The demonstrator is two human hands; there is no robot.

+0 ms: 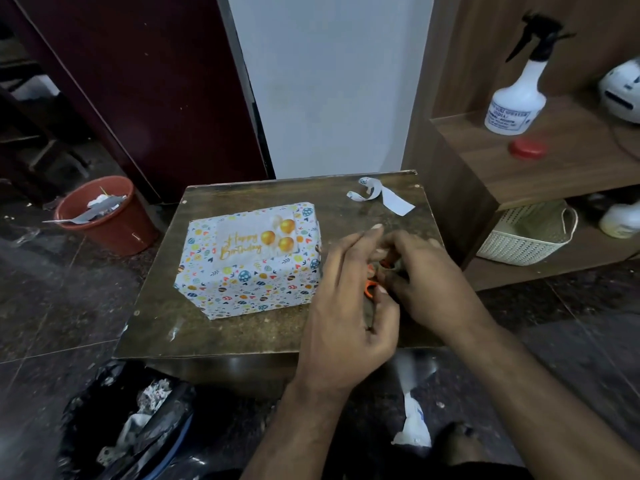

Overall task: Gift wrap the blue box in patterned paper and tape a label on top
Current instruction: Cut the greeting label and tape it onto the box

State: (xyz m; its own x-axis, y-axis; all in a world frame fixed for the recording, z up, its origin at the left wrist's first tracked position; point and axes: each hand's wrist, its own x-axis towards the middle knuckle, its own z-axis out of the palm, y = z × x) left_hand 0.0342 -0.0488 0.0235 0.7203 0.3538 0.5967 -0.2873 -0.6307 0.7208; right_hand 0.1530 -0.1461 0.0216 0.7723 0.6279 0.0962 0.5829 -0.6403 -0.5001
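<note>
Beside the wrapped box, which sits on the table with its label on top, your left hand and right hand both grip something small and orange, probably to get tape for that label

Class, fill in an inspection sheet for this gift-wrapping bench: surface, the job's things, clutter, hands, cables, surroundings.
Surface: dark wooden table, scuffed.
Job's things: wrapped box in patterned paper, Happy Birthday label on top.
Clutter: paper offcut curled at the table's far edge; crumpled scrap on the floor.
Hands: left hand and right hand together over something orange, mostly hidden.
Cables: thin cord on the shelf.
Surroundings: red bin, spray bottle, red lid, white basket.
</note>
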